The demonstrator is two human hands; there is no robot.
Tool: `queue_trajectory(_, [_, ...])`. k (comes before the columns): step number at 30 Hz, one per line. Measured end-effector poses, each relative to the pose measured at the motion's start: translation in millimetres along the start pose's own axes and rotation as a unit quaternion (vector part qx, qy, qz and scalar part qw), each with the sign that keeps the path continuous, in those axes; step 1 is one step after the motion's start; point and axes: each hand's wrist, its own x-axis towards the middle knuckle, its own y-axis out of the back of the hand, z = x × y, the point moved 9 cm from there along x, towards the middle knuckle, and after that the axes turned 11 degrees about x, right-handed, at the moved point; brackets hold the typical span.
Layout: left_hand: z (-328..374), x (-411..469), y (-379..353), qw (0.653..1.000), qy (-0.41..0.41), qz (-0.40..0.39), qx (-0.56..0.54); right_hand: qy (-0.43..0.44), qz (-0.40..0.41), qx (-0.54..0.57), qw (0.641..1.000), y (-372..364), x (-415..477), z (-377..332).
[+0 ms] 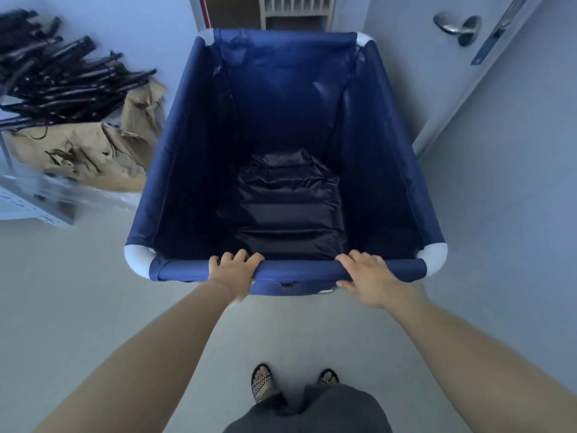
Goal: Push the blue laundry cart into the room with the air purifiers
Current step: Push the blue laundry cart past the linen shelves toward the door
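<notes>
We see the blue laundry cart [284, 145] filling the centre of the frame. Our left hand [232, 268] and right hand [368, 278] grip its near rim, fingers [242, 256] curled over, beside an open door [487, 73] at upper right.

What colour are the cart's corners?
White, on the blue cart; the head view shows the corners best.

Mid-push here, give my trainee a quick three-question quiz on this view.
1. True or false: both hands hold the cart's near rim.
2. What lies inside the cart: A) white towels B) a black bag C) nothing?
3. On which side of the cart is the door handle?

Key:
1. True: left hand and right hand each have a grip on it.
2. B.
3. Right.
</notes>
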Motion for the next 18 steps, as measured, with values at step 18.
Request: queue_trajectory(18, [170, -76, -4, 0.994, 0.105, 0.015, -0.019, 0.111, -0.063, -0.079, 0.989, 8, -94, 122])
